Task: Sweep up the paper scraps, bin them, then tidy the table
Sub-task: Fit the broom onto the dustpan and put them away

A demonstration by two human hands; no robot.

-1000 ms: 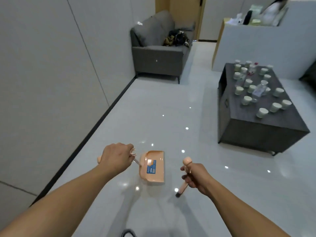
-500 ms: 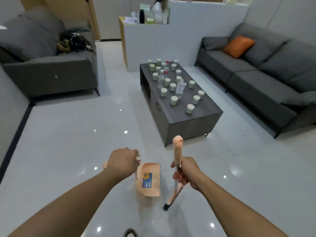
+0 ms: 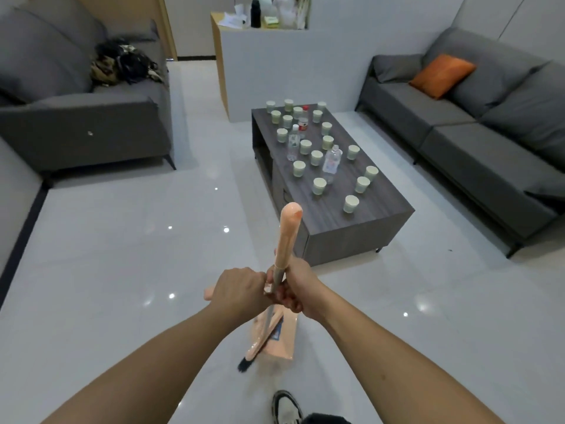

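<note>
My left hand (image 3: pixel 237 290) grips the peach handle of a dustpan (image 3: pixel 282 338), which hangs low over the floor with a blue label on it. My right hand (image 3: pixel 301 289) is closed around the shaft of a peach broom (image 3: pixel 287 234); its handle points up and its dark bristles (image 3: pixel 244 364) hang by the dustpan's lower left corner. Both hands touch in front of me. The dark wood coffee table (image 3: pixel 379 206) stands ahead to the right, covered with several pale paper cups (image 3: pixel 350 204) and clear plastic bottles (image 3: pixel 331 160). I see no paper scraps.
A grey sofa (image 3: pixel 82 127) with dark bags on it stands at the left. A long grey sofa (image 3: pixel 489 142) with an orange cushion runs along the right. A white counter (image 3: pixel 275 65) lies behind the table. My shoe (image 3: pixel 286 407) shows at the bottom on the glossy white floor.
My view swung right from the wall to the table and sofas. My hands came together, and the broom now crosses in front of the dustpan.
</note>
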